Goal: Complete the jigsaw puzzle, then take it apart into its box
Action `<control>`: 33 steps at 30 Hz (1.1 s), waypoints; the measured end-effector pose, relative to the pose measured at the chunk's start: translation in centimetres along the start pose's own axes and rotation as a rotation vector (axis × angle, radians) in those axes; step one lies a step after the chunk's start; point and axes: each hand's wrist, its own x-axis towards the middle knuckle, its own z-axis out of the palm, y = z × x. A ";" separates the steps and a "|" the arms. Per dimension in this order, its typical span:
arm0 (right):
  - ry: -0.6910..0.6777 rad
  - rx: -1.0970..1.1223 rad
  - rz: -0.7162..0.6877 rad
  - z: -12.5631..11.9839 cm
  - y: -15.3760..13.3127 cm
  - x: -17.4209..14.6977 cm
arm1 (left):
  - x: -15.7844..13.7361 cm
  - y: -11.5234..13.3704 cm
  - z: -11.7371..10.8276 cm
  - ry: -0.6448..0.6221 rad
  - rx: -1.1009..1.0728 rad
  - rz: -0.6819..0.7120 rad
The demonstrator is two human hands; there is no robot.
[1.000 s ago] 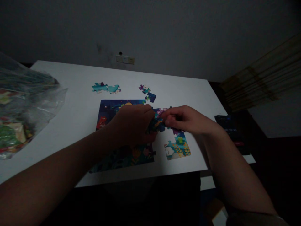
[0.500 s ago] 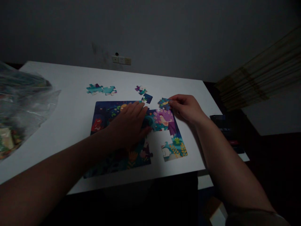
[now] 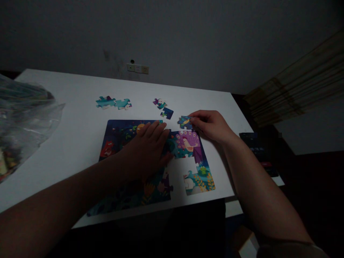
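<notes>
A colourful jigsaw puzzle (image 3: 188,144) lies on the white table, with gaps at its upper edge and lower right. My left hand (image 3: 149,147) rests flat across its middle, fingers stretched out, hiding much of the picture. At the top right corner, my right hand (image 3: 211,123) pinches a blue and yellow puzzle piece (image 3: 184,122) between thumb and fingers, just above the peacock part. A dark blue loose piece (image 3: 167,113) and a purple and teal one (image 3: 160,103) lie beyond the top edge. Farther left are joined teal pieces (image 3: 114,103).
A clear plastic bag (image 3: 29,122) with things in it sits on the left of the white table (image 3: 67,96). Dark objects (image 3: 256,150) are stacked low on the right. A wall with sockets (image 3: 137,68) stands behind, and a striped curtain (image 3: 295,79) hangs at right.
The pinched piece has come slightly down and to the left, nearer level with the table. My left hand stays on the puzzle; the whole view has shifted a little.
</notes>
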 end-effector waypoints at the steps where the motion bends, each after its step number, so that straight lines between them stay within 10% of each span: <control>1: 0.005 -0.003 -0.004 0.0 -0.1 -0.1 | 0.1 0.0 0.0 0.001 -0.006 0.000; 7: 0.024 0.088 -0.058 1.0 -2.5 -1.8 | 1.7 -0.6 -0.8 0.135 -0.252 -0.082; 13: -0.277 0.102 -0.130 2.2 -5.2 -3.5 | 2.6 -0.3 -2.2 0.142 -0.629 -0.227; 26: -0.450 0.390 0.110 0.2 -4.3 -3.3 | 2.5 -2.0 -2.5 0.080 -0.294 -0.197; 33: -0.487 -0.056 -0.088 0.0 -4.9 -3.5 | 2.5 -1.8 -2.6 0.030 -0.186 -0.141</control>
